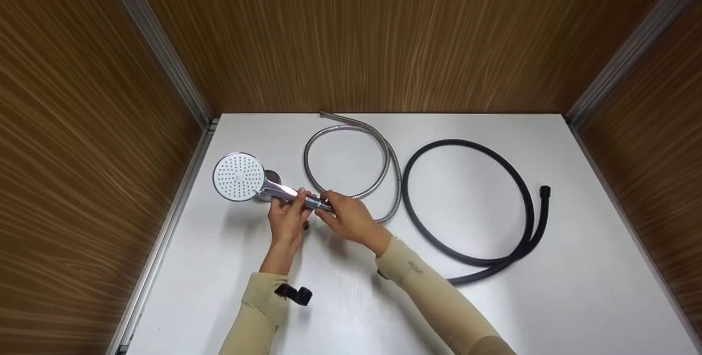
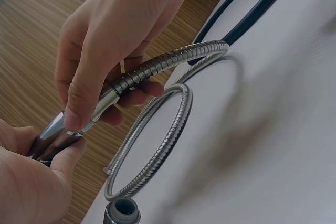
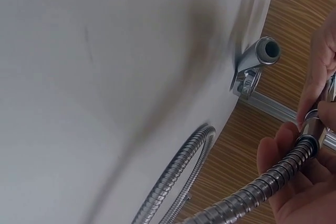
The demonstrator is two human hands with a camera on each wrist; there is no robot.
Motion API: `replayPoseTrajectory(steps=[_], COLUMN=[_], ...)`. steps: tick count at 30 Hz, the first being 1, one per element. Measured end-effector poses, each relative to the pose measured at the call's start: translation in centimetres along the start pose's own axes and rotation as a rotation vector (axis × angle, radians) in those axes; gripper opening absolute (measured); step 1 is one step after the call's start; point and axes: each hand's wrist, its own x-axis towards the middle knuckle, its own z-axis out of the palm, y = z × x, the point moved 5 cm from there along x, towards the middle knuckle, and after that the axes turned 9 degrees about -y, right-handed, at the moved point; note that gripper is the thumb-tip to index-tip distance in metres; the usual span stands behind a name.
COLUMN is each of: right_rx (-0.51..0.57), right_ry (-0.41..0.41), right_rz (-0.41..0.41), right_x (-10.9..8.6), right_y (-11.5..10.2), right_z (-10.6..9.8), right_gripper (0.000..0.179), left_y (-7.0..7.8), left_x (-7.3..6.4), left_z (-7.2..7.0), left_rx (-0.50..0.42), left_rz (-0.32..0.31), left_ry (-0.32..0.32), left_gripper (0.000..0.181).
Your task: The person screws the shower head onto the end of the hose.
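Observation:
A hand shower (image 1: 239, 176) with a round white spray face and chrome handle is held above the table. My left hand (image 1: 286, 225) grips the handle, thumb along its top. At the handle's lower end my right hand (image 1: 352, 219) pinches the metal end fitting (image 3: 314, 128) of a silver shower hose (image 2: 173, 59), fingers curled round it. Fitting and handle end meet in line between the two hands. From there the hose bends down to the table and lies in a loop (image 1: 305, 157). Fingers partly hide the joint.
Beneath the left hand lies a chrome tube (image 3: 257, 59) with a grey open end. A coiled black hose (image 1: 531, 207) rests on the white table (image 1: 592, 289) at right, its end pointing up the table. Wood-grain panels (image 1: 351, 37) stand behind and at both sides.

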Motion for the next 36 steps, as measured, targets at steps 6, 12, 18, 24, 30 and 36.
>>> replayPoseTrajectory(steps=[6,12,18,24,30,36], right_rx=[-0.025,-0.038,-0.059,-0.041,-0.051,-0.056], right_ry=[-0.024,-0.023,-0.017,-0.04,-0.017,-0.034], right_rz=[0.002,0.032,0.023,0.018,0.027,0.038], right_x=[0.06,-0.07,-0.12,-0.08,-0.14,-0.06], right_y=[-0.03,-0.03,-0.12,-0.28,-0.33,-0.36], right_z=[0.1,-0.06,-0.05,0.06,-0.09,-0.15], right_gripper=[0.03,0.033,0.029,0.026,0.03,0.029], left_y=[0.11,0.13,0.13,0.18,0.27,0.21], left_x=[-0.03,-0.13,-0.24,-0.02,-0.02,-0.31], left_z=[0.09,0.09,0.04,-0.14,-0.07,-0.13], left_rx=[0.006,0.003,0.005,-0.004,-0.009,0.014], left_rz=[0.004,0.006,0.011,0.013,0.02,0.002], left_ry=[0.007,0.002,-0.004,-0.008,-0.012,-0.01], left_gripper=[0.045,0.051,0.058,0.047,0.047,0.056])
